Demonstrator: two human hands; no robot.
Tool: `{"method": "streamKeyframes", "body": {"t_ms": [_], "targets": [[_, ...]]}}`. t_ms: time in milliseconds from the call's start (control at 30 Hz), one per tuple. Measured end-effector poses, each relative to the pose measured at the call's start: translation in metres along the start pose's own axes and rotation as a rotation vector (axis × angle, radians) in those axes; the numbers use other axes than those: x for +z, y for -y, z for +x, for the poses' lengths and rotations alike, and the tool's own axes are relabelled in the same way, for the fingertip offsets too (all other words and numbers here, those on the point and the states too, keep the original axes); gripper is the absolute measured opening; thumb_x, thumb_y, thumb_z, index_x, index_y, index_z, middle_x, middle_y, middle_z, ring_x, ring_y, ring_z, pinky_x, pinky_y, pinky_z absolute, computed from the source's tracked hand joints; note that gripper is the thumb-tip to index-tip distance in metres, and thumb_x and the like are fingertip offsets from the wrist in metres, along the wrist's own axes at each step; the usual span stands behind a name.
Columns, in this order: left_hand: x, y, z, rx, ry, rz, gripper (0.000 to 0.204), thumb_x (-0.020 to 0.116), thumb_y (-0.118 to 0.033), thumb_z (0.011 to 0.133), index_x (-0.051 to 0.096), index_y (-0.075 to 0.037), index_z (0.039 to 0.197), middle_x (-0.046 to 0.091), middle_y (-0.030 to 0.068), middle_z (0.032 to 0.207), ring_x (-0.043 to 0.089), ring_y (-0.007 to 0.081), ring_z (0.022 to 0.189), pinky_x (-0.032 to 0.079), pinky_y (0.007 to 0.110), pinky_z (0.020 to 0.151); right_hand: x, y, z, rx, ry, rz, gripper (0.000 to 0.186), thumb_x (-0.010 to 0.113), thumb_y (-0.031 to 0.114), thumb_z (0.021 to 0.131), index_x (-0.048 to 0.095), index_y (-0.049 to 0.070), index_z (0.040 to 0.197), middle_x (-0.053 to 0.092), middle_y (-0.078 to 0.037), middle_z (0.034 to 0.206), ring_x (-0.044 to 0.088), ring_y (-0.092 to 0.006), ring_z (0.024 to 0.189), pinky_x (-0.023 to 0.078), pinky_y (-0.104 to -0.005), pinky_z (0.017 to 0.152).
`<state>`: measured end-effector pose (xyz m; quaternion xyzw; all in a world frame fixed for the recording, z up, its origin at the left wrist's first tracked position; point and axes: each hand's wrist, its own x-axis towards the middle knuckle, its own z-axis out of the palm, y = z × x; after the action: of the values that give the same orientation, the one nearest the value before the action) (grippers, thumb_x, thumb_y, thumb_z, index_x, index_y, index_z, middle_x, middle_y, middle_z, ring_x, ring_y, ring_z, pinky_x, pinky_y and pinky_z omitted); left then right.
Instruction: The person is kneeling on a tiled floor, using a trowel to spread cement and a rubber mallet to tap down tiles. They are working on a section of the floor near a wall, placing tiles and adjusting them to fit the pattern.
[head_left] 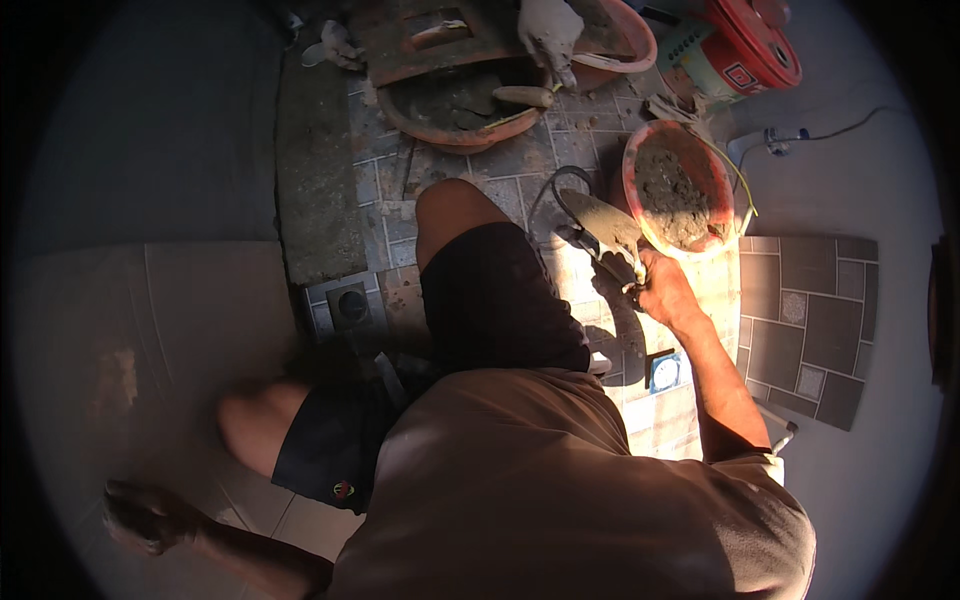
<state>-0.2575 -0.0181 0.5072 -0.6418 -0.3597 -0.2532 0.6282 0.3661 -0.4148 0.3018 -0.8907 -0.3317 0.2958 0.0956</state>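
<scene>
On the left, the room is bounded by a smooth grey wall (150, 140), with large beige tiles (190, 340) laid nearer. In front of these, at the near left, the left hand (148, 515) is held out to the side on an extended forearm; it is dark and blurred, and whether its fingers are wide or curled cannot be told. Farther right, a strip of rough grey cement (320, 170) is bordered by a floor of patchwork tiles (395, 225), by which a square drain (350, 305) is enclosed at the near end. At the far middle, a round basin (470, 145) with an orange rim is partly covered by a flat board (400, 65); a crumpled grey glove (550, 35) is seen beside it. To the right, a mortar-coated trowel (602, 222) is gripped in the right hand (668, 290), its fingers closed around the handle and its forearm reached forward. The trowel is held just beside the left edge of a reddish oval tub (630, 185), in which lumpy, wet grey mortar (672, 190) is contained. Behind, a red-lidded bucket (765, 45) is tilted. The right wall is faced with dark and pale rectangular tiles (830, 330).
</scene>
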Motion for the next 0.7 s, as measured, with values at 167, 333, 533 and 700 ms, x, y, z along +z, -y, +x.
{"method": "streamKeyframes", "body": {"t_ms": [167,333,533,700], "targets": [[-0.007,0.019,0.008,-0.021,-0.017,-0.204,0.013,0.082,-0.003,0.094,0.072,0.003,0.098,0.077,0.0137,0.094,0.075,0.0291,0.078,0.060,0.037,0.065,0.154,-0.049,0.067,0.113,-0.410,0.478,0.054,0.081,-0.003,0.076,0.061,0.001,0.126,0.061,-0.022,0.124,0.063,-0.0422,0.112,0.054,-0.0457,0.095],[-0.022,0.013,0.015,-0.001,-0.006,-0.334,0.010,0.077,0.002,0.096,0.070,0.005,0.102,0.074,0.0131,0.090,0.071,0.0277,0.074,0.058,0.037,0.063,0.162,-0.076,0.086,-0.060,-0.521,-0.194,0.044,0.092,0.008,0.074,0.064,0.000,0.107,0.068,-0.022,0.115,0.067,-0.0445,0.110,0.052,-0.0533,0.096],[-0.040,-0.003,0.032,-0.153,0.060,-0.314,0.006,0.073,0.005,0.097,0.069,0.004,0.100,0.068,0.0126,0.084,0.063,0.0277,0.070,0.052,0.039,0.063,0.166,-0.085,0.101,0.106,-0.390,-0.099,0.036,0.089,0.008,0.076,0.061,0.001,0.097,0.071,-0.018,0.098,0.069,-0.0353,0.089,0.057,-0.0476,0.077],[-0.047,-0.002,0.039,-0.193,0.050,-0.335,0.006,0.074,0.004,0.097,0.068,0.004,0.099,0.067,0.0137,0.085,0.063,0.0291,0.071,0.050,0.039,0.063,0.156,-0.041,0.076,0.011,-0.395,0.079,0.049,0.089,-0.003,0.073,0.060,0.004,0.112,0.074,-0.016,0.103,0.074,-0.0328,0.098,0.057,-0.0444,0.088]]}}
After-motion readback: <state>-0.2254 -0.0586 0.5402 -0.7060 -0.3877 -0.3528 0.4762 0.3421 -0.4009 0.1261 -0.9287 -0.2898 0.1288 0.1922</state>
